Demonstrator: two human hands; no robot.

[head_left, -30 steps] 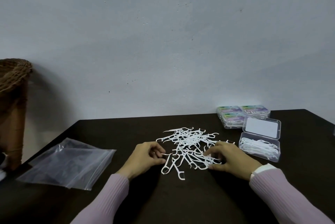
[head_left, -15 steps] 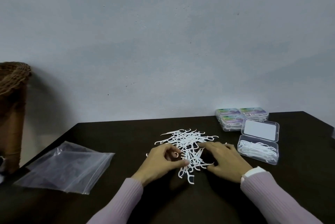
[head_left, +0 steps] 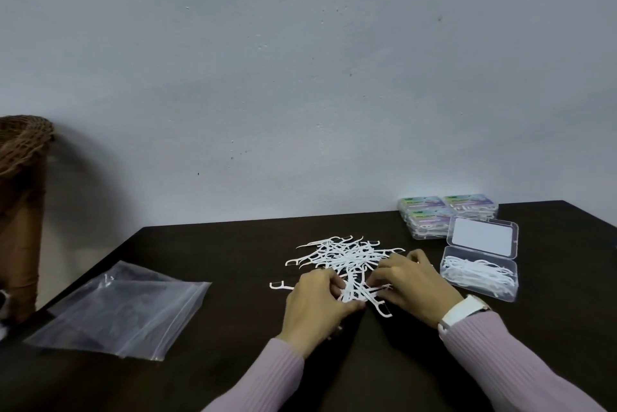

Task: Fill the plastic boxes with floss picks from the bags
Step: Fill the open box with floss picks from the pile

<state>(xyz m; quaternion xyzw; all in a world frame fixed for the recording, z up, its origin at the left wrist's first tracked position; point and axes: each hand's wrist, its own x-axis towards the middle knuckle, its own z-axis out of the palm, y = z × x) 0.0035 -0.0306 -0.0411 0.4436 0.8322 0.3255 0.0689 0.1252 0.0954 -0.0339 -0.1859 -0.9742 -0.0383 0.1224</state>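
On the dark table a loose heap of white floss picks lies mid-table, a little right of centre. Both hands meet at its near edge. The left hand has its fingers curled round a small bundle of picks at the near end of the heap; the right hand faces it, fingers bent and pinching picks from the other side. A few picks stick out toward the viewer between the two hands, and one pick lies alone just left of the left hand.

Right of the heap, close beside the right hand, stands an open clear box partly filled with picks — its lid is folded back on the far side. Beyond it, near the wall, sit closed boxes with coloured labels, touching one another.

Well apart on the near left lie empty clear bags, flat and overlapping. At the far left edge, off the table, stands a woven basket. A white watch strap shows at the right wrist; both sleeves are pale lilac.
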